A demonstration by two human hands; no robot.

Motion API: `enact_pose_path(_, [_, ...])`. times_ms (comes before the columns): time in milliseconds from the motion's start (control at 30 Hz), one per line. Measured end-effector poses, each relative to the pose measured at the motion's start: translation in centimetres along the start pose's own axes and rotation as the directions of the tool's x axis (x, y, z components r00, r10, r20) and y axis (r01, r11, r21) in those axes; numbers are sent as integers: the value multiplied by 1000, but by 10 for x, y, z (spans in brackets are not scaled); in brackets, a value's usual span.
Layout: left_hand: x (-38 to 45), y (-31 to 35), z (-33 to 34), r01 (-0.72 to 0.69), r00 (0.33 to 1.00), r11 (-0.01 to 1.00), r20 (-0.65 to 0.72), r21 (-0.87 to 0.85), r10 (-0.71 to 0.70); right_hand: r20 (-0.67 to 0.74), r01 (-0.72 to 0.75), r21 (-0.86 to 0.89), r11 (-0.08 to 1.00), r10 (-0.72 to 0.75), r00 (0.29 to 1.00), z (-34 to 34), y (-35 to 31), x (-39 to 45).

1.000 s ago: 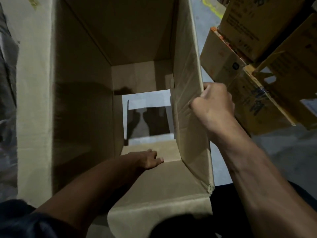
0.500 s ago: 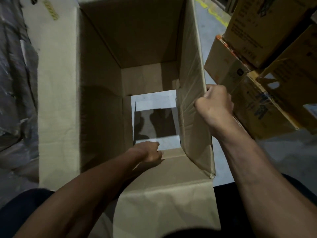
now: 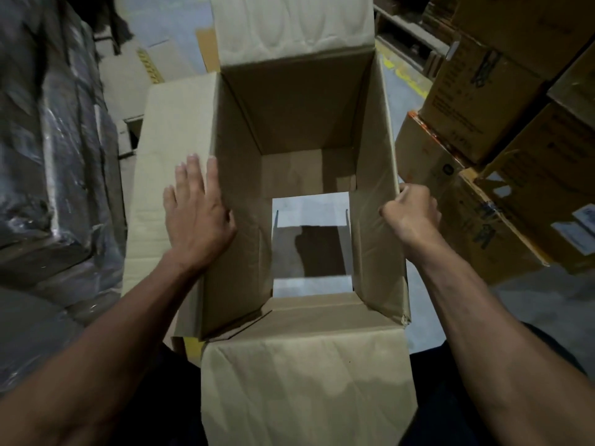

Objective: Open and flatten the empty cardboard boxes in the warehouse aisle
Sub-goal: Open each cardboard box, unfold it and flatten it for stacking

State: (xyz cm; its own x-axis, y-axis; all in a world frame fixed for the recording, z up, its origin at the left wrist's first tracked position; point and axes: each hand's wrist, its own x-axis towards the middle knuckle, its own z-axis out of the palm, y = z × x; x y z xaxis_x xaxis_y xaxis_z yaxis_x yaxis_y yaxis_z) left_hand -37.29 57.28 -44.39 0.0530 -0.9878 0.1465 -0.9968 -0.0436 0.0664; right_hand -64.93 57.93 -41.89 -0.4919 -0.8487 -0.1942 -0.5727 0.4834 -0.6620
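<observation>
A brown cardboard box (image 3: 299, 117) stands open in front of me, all top flaps spread out. Its bottom flaps are parted, and the grey floor (image 3: 310, 207) shows through the gap. My left hand (image 3: 196, 217) lies flat with straight fingers on the left top flap, right at the box's left rim. My right hand (image 3: 412, 212) grips the top edge of the right wall, fingers curled over it. The near flap (image 3: 306, 381) hangs toward my legs.
Stacked printed cartons (image 3: 502, 130) crowd the right side close to my right hand. Plastic-wrapped goods (image 3: 54, 149) stand on the left. Flattened cardboard (image 3: 154, 69) lies on the floor behind the box. A yellow floor line (image 3: 409, 75) runs at the far right.
My left hand came up out of the box's bottom and now rests flat on the left flap. The view pulled back, showing the whole box. My right hand kept its grip on the right wall.
</observation>
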Motion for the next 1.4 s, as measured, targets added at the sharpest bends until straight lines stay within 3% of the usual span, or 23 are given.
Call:
enact_pose_path(167, [5,-8,2,253,967,884,95,-393,-235,-19,-17,35,999,18,1000,-2,-1,-2])
enact_pose_path(300, [1,-7,-1,218,976,811,148,-543,-163,-23,-20,43,999,21,1000,0,-4,-1])
enact_pose_path(567, [-15,-2,-4,177,984,798,90,-576,-153,-4,-22,47,999,22,1000,3,-6,9])
enact_pose_path(733, [-7,-13,-7,269,959,733,103,-625,-264,18,40,22,999,-40,999,7,-3,5])
enact_pose_path(967, [-4,-18,-8,326,939,740,111,-588,-325,24,65,-29,997,-64,998,8,3,4])
enact_pose_path(1133, [-8,-13,-8,264,962,770,103,-582,-252,-19,31,10,999,-31,999,11,5,11])
enact_pose_path(1400, [-50,7,5,-21,999,817,24,-577,42,-92,-57,193,980,76,993,10,4,29])
